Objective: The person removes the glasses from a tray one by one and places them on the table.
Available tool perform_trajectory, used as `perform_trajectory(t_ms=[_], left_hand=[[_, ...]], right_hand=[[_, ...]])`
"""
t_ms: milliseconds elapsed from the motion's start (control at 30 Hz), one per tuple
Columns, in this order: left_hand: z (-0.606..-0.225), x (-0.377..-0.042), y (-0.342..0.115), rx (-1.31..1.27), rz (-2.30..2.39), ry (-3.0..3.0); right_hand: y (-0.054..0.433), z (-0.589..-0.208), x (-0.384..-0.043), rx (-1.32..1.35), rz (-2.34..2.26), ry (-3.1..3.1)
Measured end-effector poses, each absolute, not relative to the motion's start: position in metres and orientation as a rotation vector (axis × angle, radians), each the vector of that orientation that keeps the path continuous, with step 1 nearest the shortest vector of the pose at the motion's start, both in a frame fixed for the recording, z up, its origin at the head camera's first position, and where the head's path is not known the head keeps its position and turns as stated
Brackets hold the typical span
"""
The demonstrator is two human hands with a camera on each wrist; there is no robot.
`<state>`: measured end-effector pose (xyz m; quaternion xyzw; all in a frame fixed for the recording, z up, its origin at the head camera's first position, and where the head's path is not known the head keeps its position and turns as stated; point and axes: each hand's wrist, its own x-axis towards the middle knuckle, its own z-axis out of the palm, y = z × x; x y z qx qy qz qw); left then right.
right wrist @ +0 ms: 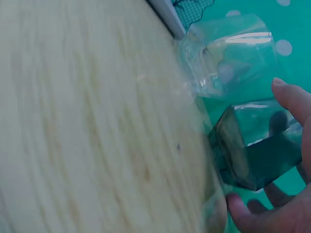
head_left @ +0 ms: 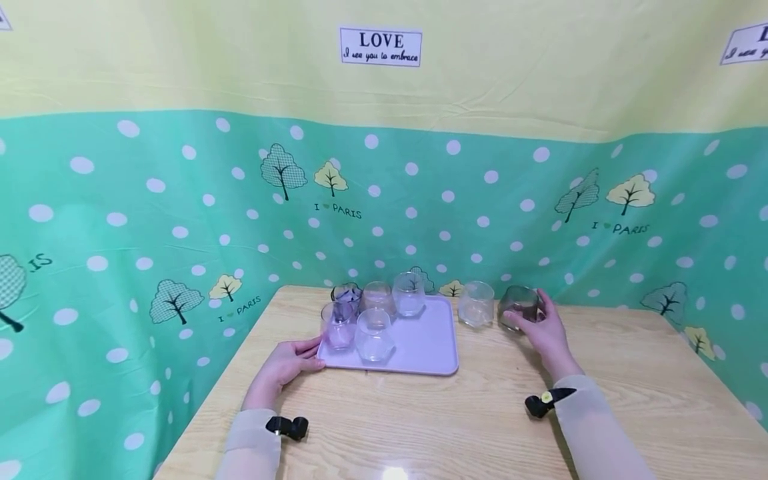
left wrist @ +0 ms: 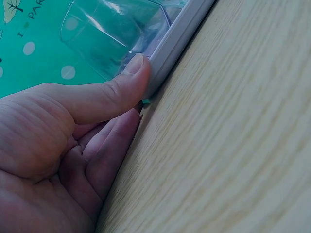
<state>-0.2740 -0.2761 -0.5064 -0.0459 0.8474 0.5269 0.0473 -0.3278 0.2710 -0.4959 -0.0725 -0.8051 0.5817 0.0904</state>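
Left hand [head_left: 282, 368] pinches purple tray [head_left: 425, 347] at near-left corner — five glasses [head_left: 375, 339] on it; right hand [head_left: 551, 337] grips dark glass [head_left: 515, 301] — beside clear glass [head_left: 477, 305].

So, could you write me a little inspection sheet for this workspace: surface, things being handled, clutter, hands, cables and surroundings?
Surface: wood-grain table, with a bright reflection at the bottom of the head view.
Things handled: lavender tray bearing five glasses; a clear glass and a dark glass are off the tray, to its right.
Clutter: nothing seen.
Hands: left hand grips the tray's near left corner; right hand holds the dark glass. Each wrist wears a black device.
Cables: nothing seen.
Surroundings: yellow-and-green cloth printed with dots, trees and lettering.
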Motion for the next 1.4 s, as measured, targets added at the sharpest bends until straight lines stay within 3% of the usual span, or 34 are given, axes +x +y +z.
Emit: perform_trajectory(t_ms=[533,933,1400], left_hand=[[-0.507,-0.272,-0.277,-0.131,1.601,2.592],[-0.509,-0.273,-0.276,-0.122,1.601,2.599],[-0.511,-0.274,-0.278,-0.130,1.608,2.593]], right_hand=[[0.232,-0.472,-0.310,-0.256,1.620,-2.099],[0.166,-0.464,-0.299,-0.023,1.610,-2.008],[0.067,-0.487,-0.287,0.325,1.790,-2.334]])
